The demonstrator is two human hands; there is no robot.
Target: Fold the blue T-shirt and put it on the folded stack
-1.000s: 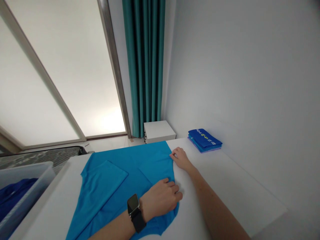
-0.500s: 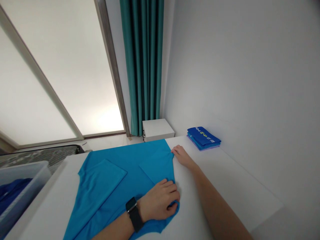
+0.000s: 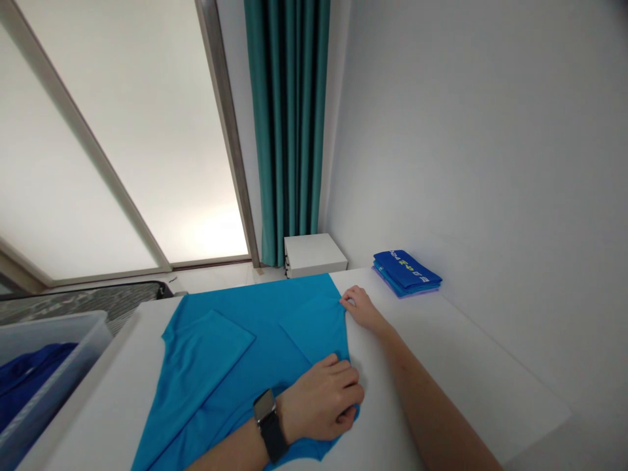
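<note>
A bright blue T-shirt (image 3: 265, 307) lies spread on the white table (image 3: 112, 366), both sleeves folded inward over its body. My left hand (image 3: 326, 399), with a black watch on the wrist, is closed on the shirt's near right edge, fingers curled into the cloth. Further along that same right edge, my right hand (image 3: 362, 307) pinches a bit of fabric between thumb and fingertips. Part of the shirt is hidden beneath my left hand and forearm.
Folded blue clothes (image 3: 407, 271) are stacked at the far right against the wall. On the left stands a clear plastic bin (image 3: 93, 333) holding dark blue cloth (image 3: 34, 373). Beyond the table are a white cabinet (image 3: 314, 252) and a green curtain (image 3: 289, 131).
The view has shifted slightly, so everything sits a little further right. Both hands keep their hold on the T-shirt; the left has curled a little further over its edge.
</note>
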